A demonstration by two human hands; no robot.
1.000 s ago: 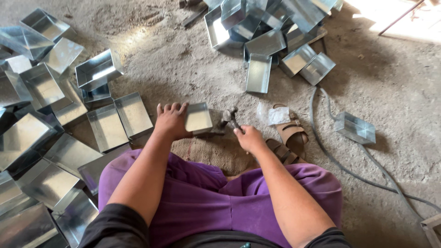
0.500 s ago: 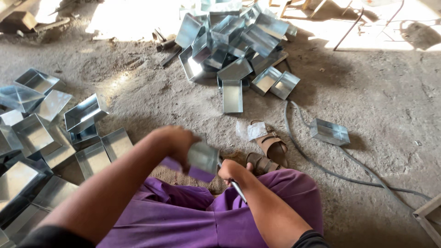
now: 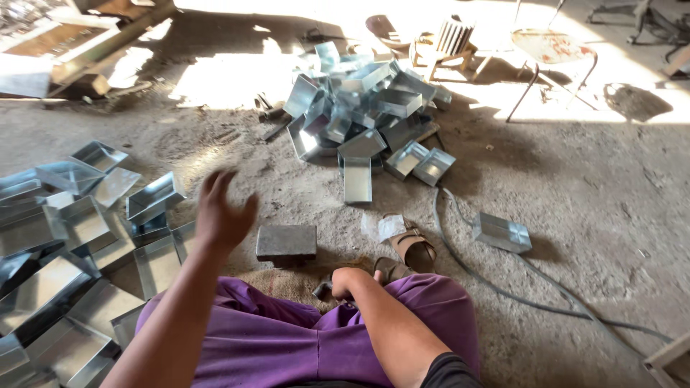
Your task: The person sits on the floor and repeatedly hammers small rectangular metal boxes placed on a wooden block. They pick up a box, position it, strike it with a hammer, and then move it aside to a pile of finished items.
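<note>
I sit on the ground with my legs in purple trousers. My left hand is lifted off the floor, fingers spread, holding nothing, just above the folded sheet-metal trays spread at my left. My right hand rests low by my knee, closed around the dark handle of a small hammer, whose head is mostly hidden. A dark flat metal block lies on the floor between my hands, with nothing on it.
A heap of shiny metal trays lies ahead. One tray sits alone at the right. Brown sandals and a grey cable lie near my right knee. A metal chair stands at the back.
Half a second ago my left hand held a metal tray over my lap; now it is empty and swung out to the left. My right hand has stayed low with the hammer.
</note>
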